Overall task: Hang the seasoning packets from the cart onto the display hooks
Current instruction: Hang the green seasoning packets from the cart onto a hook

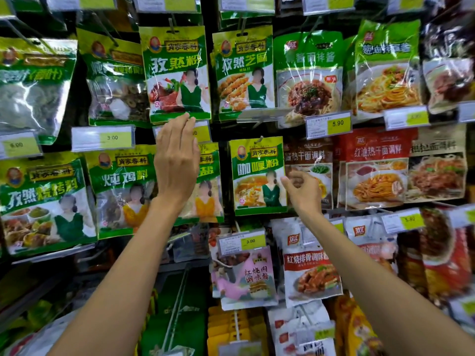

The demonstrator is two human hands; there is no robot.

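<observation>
Got the left hand [177, 160] up with fingers straight, tips touching the bottom edge of the cumin packet [177, 73] right above it, gripping nothing. Got the right hand [303, 188] loosely curled, empty as far as visible, thumb by the curry packet [258, 176] just to its left. Could easily shove that cumin packet up off its hook [171, 28] by pushing from below. Hangs upright, long axis vertical, printed face outward.

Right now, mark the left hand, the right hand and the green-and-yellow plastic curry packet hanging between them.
left hand [177, 160]: head view, back of the hand.
right hand [304, 192]: head view, back of the hand.
green-and-yellow plastic curry packet [257, 168]: head view, large lettering on its front.
</observation>
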